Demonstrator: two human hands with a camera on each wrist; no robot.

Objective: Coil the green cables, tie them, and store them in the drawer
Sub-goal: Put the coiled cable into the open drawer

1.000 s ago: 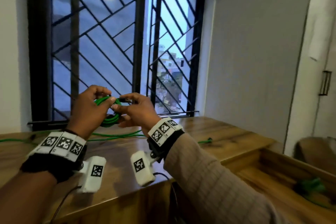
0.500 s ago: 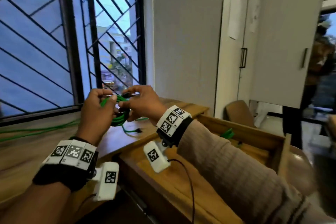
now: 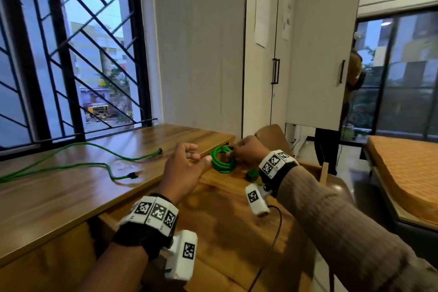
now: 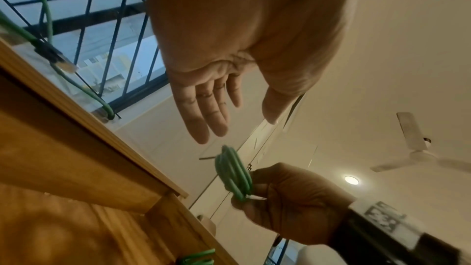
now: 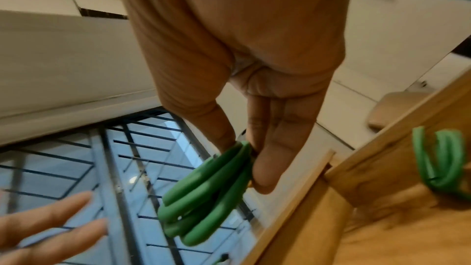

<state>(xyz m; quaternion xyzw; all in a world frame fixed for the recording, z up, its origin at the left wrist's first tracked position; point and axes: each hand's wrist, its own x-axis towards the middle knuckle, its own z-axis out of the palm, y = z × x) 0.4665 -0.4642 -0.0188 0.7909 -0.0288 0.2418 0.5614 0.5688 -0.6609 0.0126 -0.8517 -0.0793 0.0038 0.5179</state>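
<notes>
A coiled green cable [image 3: 222, 161] hangs over the open wooden drawer [image 3: 225, 225], pinched at its right side by my right hand [image 3: 233, 152]. In the right wrist view the thumb and fingers of that hand [image 5: 244, 158] grip the coil [image 5: 203, 194] at its top. My left hand [image 3: 197, 157] is just left of the coil, apart from it. The left wrist view shows this hand [image 4: 237, 128] with straight fingers and nothing in it. A second green coil [image 3: 252, 173] lies in the drawer's far corner. Two loose green cables [image 3: 94, 164] lie on the desk.
The wooden desk top [image 3: 71, 197] runs along a barred window [image 3: 71, 54]. White cupboards [image 3: 296, 54] stand behind the drawer. A bed with an orange mattress [image 3: 407, 173] is at the right. A person [image 3: 353, 73] stands near the glass door.
My head turned right and both hands moved from in front of the window to above the open drawer. The left hand let go of the coil; the right hand still holds it.
</notes>
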